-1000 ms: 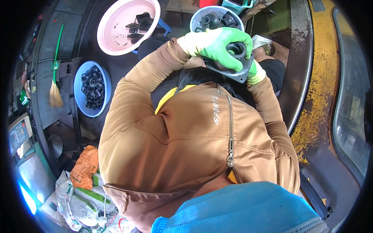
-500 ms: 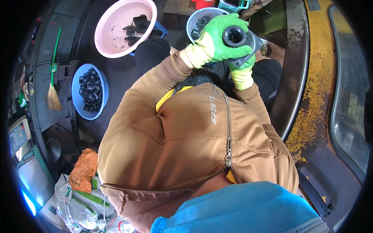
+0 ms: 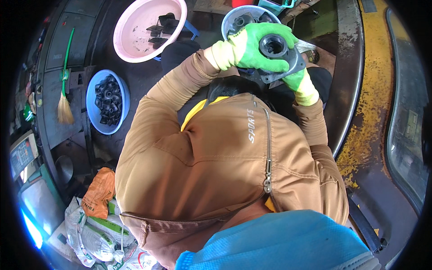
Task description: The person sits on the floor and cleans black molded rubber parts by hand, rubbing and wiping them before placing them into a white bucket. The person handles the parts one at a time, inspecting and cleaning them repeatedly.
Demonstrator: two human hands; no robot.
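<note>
My left hand (image 3: 258, 51), in a green-and-yellow glove, is closed around a black flanged fitting (image 3: 294, 63). The fitting has a round, hollow collar and a flat plate with small holes at its corners; my left fingers lie around the collar. From below and to the right, my right hand (image 3: 296, 82), gloved alike, grips the plate's underside, its fingertips mostly hidden behind it. Just beyond my hands stands a light-blue basin (image 3: 227, 21) with more black fittings (image 3: 243, 20) in it.
A pink basin (image 3: 123, 40) holding a few black pieces (image 3: 166, 23) stands far left, on a blue stool (image 3: 191, 30). A blue basin (image 3: 90, 110) full of black fittings (image 3: 108, 101) is nearer. A broom (image 3: 65, 105), sacks (image 3: 96, 238) and a worn yellow machine panel (image 3: 366, 103) surround me.
The fitting is tilted differently and has shifted slightly right and down in my left hand. My right hand has moved right and slightly down, and more of its glove shows.
</note>
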